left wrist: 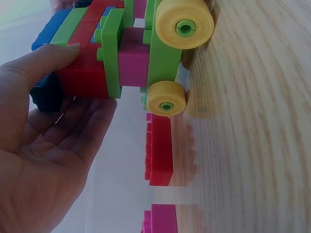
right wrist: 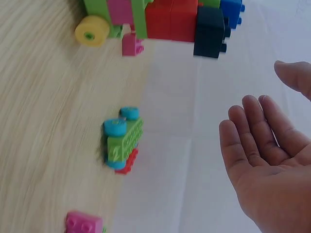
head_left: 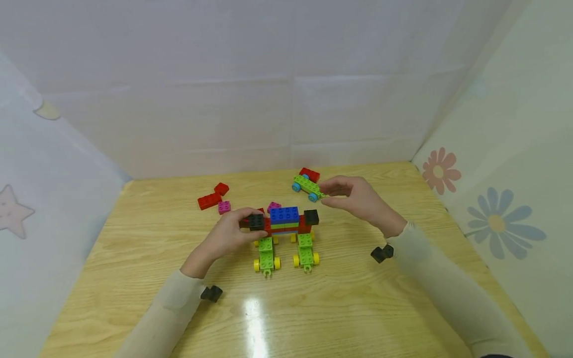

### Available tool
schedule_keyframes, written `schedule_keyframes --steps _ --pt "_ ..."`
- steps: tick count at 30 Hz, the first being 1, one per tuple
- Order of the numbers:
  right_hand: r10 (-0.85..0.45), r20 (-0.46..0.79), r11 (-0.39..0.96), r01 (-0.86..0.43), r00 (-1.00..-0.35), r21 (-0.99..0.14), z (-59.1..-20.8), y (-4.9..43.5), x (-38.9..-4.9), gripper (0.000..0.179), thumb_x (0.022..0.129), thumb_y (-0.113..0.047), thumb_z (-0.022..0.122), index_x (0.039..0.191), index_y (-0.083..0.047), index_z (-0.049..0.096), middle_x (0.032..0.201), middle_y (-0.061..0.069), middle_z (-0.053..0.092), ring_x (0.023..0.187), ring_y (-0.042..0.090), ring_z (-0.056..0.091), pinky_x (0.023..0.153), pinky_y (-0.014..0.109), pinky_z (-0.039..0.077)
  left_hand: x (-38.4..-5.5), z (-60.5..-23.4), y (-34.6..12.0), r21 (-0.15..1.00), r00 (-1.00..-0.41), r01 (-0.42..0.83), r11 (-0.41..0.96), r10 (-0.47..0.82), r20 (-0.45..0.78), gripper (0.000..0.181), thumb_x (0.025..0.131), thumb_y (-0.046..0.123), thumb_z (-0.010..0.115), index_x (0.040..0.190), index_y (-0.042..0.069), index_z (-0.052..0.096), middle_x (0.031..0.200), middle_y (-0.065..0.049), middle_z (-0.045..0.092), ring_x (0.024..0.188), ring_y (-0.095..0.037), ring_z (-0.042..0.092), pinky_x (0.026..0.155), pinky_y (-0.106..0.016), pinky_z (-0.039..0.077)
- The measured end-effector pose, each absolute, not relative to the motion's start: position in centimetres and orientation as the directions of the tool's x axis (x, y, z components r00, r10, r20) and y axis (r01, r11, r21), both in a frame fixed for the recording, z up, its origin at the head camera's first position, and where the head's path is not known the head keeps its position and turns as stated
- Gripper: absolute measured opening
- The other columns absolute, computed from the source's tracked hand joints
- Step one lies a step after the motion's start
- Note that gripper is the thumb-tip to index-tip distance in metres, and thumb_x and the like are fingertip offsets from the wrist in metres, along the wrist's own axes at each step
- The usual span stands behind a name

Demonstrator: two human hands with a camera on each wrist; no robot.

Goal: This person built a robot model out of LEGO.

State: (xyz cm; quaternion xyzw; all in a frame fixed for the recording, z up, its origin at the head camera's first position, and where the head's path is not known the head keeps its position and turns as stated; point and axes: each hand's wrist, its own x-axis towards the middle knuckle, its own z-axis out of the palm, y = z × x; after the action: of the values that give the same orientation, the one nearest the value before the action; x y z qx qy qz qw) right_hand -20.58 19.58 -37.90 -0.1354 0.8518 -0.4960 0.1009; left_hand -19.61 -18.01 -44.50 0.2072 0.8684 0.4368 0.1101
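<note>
A toy brick model (head_left: 284, 226) stands in the middle of the table, with a blue brick (head_left: 284, 215) on top, red bricks below it and a black brick at each end. Two green wheeled bases (head_left: 266, 253) with yellow wheels carry it. My left hand (head_left: 226, 232) grips its left end; in the left wrist view the thumb (left wrist: 58, 56) lies on a red brick and the fingers reach round the far side. To the right, my right hand (head_left: 360, 199) is raised with nothing in it, fingers extended (right wrist: 250, 121), near a green wheeled base (head_left: 307, 185) with blue wheels.
Behind the green base lies a red brick (head_left: 310, 174). Back left are a long red brick (head_left: 209, 201), a smaller red one (head_left: 221, 189) and a pink brick (head_left: 224, 207). Another pink brick (head_left: 274, 206) sits just behind the model. A pale wall covering (head_left: 291, 124) borders the table's back edge.
</note>
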Motion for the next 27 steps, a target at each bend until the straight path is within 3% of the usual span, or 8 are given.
schedule_keyframes --steps 7,9,14,17,27 --pt "-0.231 -0.082 0.481 -0.041 -0.969 -0.876 -38.5 23.3 -20.3 0.047 0.105 -0.029 0.082 0.148 -0.015 0.07 0.151 0.012 0.071 0.138 0.032 0.068 0.102 0.03 0.063 -19.6 -44.8 -18.2 0.803 -0.896 0.253 0.54 0.444 -0.016 0.047 0.097 0.026 0.09 0.139 0.011 0.074 0.132 -0.012 0.078 0.112 -0.028 0.075 0.095 -0.046 0.068" --pt "-0.2 -0.095 0.489 -0.015 -0.975 -0.872 -38.8 24.3 -20.2 0.05 0.104 -0.03 0.083 0.15 -0.014 0.069 0.153 0.013 0.07 0.141 0.033 0.067 0.103 0.028 0.062 -19.6 -44.8 -18.3 0.803 -0.897 0.252 0.541 0.442 -0.016 0.047 0.097 0.026 0.09 0.139 0.011 0.074 0.132 -0.012 0.078 0.112 -0.028 0.075 0.095 -0.046 0.068" --pt "-0.14 -0.111 0.494 0.028 -0.984 -0.869 -40.3 26.6 -20.4 0.058 0.104 -0.032 0.083 0.156 -0.013 0.064 0.162 0.015 0.063 0.15 0.037 0.06 0.122 0.05 0.054 -19.6 -44.8 -18.5 0.8 -0.897 0.257 0.543 0.443 -0.013 0.046 0.098 0.027 0.09 0.139 0.012 0.075 0.133 -0.012 0.078 0.113 -0.028 0.075 0.095 -0.046 0.068" --pt "-0.121 -0.114 0.508 0.037 -0.986 -0.86 -41.2 27.8 -20.6 0.062 0.105 -0.032 0.082 0.16 -0.012 0.06 0.167 0.016 0.058 0.154 0.043 0.054 0.125 0.062 0.049 -19.6 -44.7 -18.5 0.802 -0.896 0.254 0.541 0.444 -0.016 0.046 0.098 0.027 0.09 0.139 0.012 0.075 0.132 -0.012 0.078 0.113 -0.028 0.076 0.095 -0.046 0.068" --pt "-0.084 -0.154 0.569 0.08 -0.984 -0.819 -43.8 30.4 -21.4 0.073 0.108 -0.029 0.078 0.169 -0.008 0.046 0.173 0.023 0.048 0.155 0.049 0.047 0.127 0.067 0.046 -19.7 -44.7 -18.5 0.809 -0.893 0.25 0.531 0.449 -0.019 0.047 0.097 0.025 0.09 0.139 0.01 0.074 0.133 -0.013 0.077 0.113 -0.029 0.077 0.094 -0.045 0.069"
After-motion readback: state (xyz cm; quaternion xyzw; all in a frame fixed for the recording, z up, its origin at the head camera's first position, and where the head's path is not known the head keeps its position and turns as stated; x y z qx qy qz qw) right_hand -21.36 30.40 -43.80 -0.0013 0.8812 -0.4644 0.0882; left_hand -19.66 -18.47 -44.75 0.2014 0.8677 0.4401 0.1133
